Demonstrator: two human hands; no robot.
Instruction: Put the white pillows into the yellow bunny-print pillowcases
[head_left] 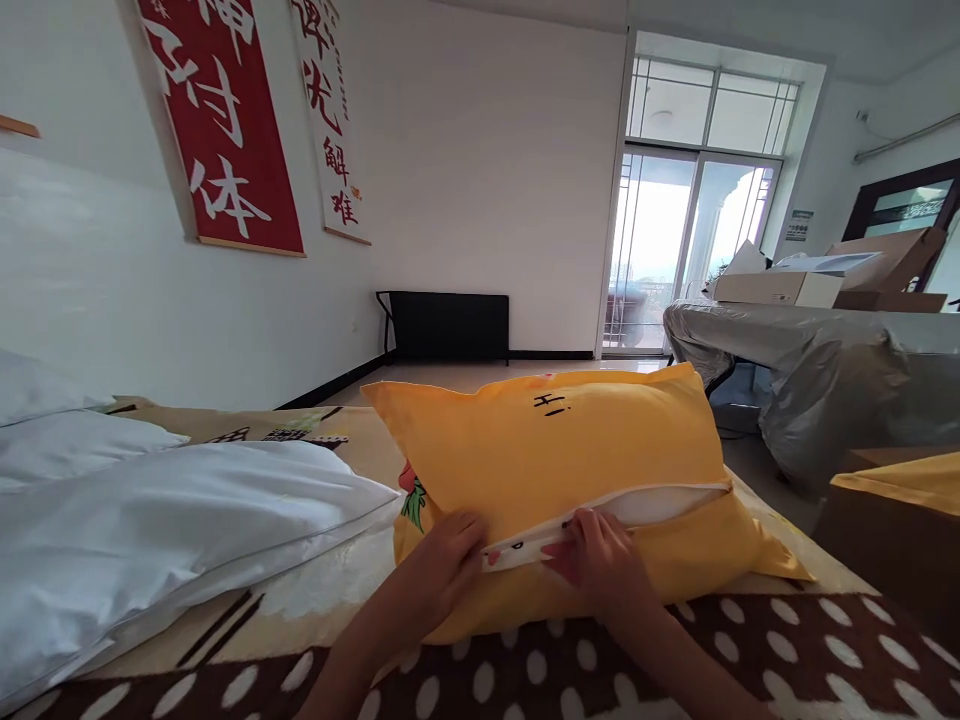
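Note:
A plump yellow pillowcase (525, 440) with a "Hi" print lies in front of me on the bed. Its long opening runs along the near side, and a white inner pillow (667, 505) shows through the gap on the right. My left hand (454, 555) is closed on the fabric at the left end of the opening. With fingers pinched together, my right hand (600, 550) grips the edge near the middle, where a small dark bit shows at the fingertips. Between my hands lies a printed white strip (517, 553). What exactly the fingertips hold is partly hidden.
Several white pillows (195, 530) lie on the left of the patterned bed cover (480, 680). On the right, yellow fabric (907, 482) rests on a brown box (855, 530). Behind it, a plastic-covered table (832, 360) carries open boxes (780, 288).

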